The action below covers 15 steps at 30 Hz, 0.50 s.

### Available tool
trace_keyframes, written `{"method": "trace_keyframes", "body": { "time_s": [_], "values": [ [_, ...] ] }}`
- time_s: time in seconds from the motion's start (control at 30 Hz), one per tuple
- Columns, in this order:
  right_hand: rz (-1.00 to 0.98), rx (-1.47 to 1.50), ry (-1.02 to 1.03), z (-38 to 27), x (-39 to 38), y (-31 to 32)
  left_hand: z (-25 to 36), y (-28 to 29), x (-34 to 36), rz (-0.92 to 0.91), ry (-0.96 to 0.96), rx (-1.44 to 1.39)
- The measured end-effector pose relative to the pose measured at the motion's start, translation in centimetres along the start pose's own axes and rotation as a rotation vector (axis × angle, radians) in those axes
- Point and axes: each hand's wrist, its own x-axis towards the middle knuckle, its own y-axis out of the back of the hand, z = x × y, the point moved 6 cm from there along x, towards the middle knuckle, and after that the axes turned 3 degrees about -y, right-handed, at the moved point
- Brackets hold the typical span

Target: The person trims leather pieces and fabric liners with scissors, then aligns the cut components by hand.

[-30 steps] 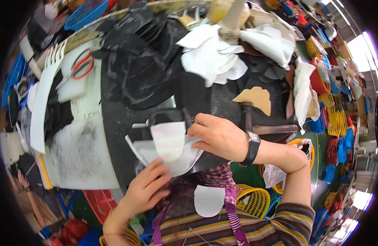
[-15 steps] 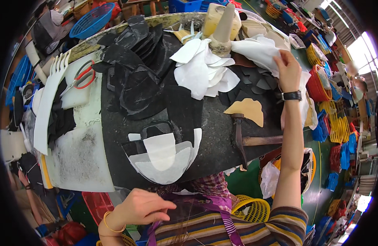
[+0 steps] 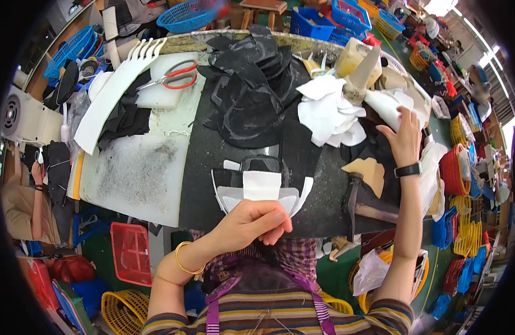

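Observation:
My left hand (image 3: 254, 223) is curled closed just in front of a layered shoe-upper piece (image 3: 261, 186) of black and white material, covering part of its near edge. Whatever those fingers may hold is hidden. At the right my right hand (image 3: 405, 139) has thumb and fingers apart, beside a stack of white cut pieces (image 3: 387, 106), with nothing seen between them. To its left lies another fanned pile of white pieces (image 3: 330, 109). A hammer (image 3: 374, 212) and a tan scalloped piece (image 3: 368, 172) rest nearer me.
Black cut pieces (image 3: 252, 95) are heaped at the back centre. Red-handled scissors (image 3: 176, 75) and a white toothed strip (image 3: 115, 92) lie at the left. A pale cone (image 3: 360, 78) stands at the back right. Another person's arm (image 3: 37, 195) shows at far left.
My left hand has moved up and right, over the upper's near edge. My right hand's fingers have spread from a pinch at the white stack. The whole view has shifted.

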Motion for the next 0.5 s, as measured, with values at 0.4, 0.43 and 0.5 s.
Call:
{"method": "trace_keyframes", "body": {
  "time_s": [0.4, 0.43, 0.5],
  "values": [
    [0.056, 0.465, -0.196, 3.8, 0.0, 0.7, -1.4, 1.3, -2.1, 0.038, -0.002, -0.055],
    [0.052, 0.439, -0.190, 4.3, -0.5, 1.4, -1.2, 0.8, -1.9, -0.018, -0.024, -0.081],
    [0.146, 0.416, 0.151, 10.4, -1.6, -1.1, -0.9, 0.1, -0.9, -0.081, -0.090, -0.047]
  ]
}}
